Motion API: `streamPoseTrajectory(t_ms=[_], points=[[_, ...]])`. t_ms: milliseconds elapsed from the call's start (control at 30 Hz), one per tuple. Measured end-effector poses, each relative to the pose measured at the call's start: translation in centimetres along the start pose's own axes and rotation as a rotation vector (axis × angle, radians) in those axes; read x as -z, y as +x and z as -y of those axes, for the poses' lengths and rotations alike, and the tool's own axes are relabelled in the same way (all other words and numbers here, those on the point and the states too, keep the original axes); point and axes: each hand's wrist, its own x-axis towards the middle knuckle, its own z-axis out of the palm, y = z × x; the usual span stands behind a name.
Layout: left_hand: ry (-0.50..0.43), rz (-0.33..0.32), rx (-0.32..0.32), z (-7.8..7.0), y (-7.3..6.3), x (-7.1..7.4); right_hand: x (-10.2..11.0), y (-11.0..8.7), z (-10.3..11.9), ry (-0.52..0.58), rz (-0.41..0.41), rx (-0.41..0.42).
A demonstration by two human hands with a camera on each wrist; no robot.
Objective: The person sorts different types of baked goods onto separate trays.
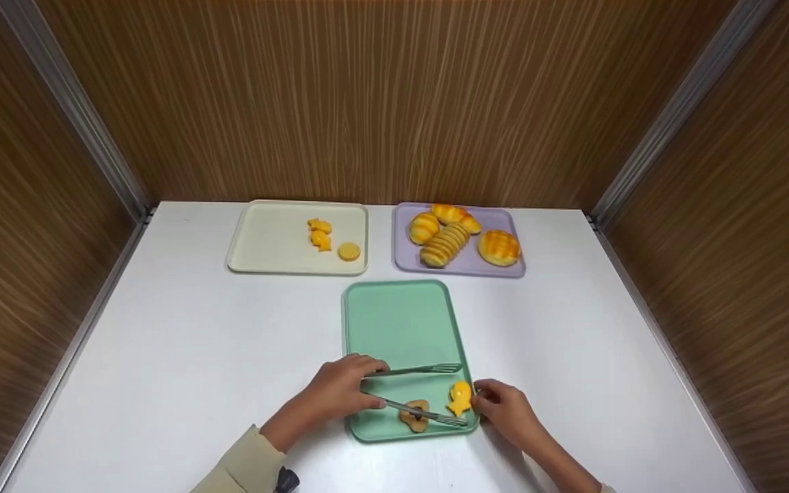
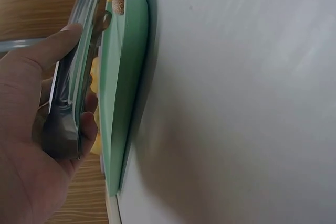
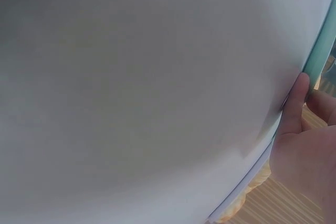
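Note:
In the head view my left hand (image 1: 343,389) grips a pair of metal tongs (image 1: 414,370), their two arms spread wide over the near part of a green tray (image 1: 398,318). The lower arm of the tongs crosses above a brown cookie (image 1: 414,422) with a dark centre. Just right of it lies a yellow fish-shaped piece (image 1: 461,396), between the tongs' tips and my right hand (image 1: 509,414). That hand pinches the tray's right rim; in the right wrist view its fingertips (image 3: 300,85) are at the green edge.
At the back left a cream tray (image 1: 274,239) holds two yellow fish-shaped pieces (image 1: 320,239) and a round cookie (image 1: 349,251). Beside it stands a purple tray (image 1: 466,266) with several bread rolls (image 1: 445,245). Wood-grained panels (image 1: 367,103) enclose the white table (image 1: 230,329).

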Motion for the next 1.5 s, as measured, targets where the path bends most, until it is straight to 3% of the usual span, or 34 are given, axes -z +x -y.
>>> streamPoseTrajectory(t_ms=[367, 733, 1100, 1500], points=[[0.004, 0.020, -0.005, 0.4, 0.6, -0.8, -0.1, -0.1, -0.2, 0.011, 0.016, 0.019], [-0.041, -0.031, -0.065, 0.9, 0.6, -1.3, -0.1, 0.0, -0.2, 0.000, 0.014, 0.040], [-0.078, -0.073, -0.102, 1.3, 0.4, -1.5, 0.0, 0.0, 0.0, 0.029, 0.027, -0.005], [-0.075, -0.128, -0.067, 1.9, 0.2, -0.9, 0.0, 0.1, 0.0, 0.026, 0.006, -0.025]])
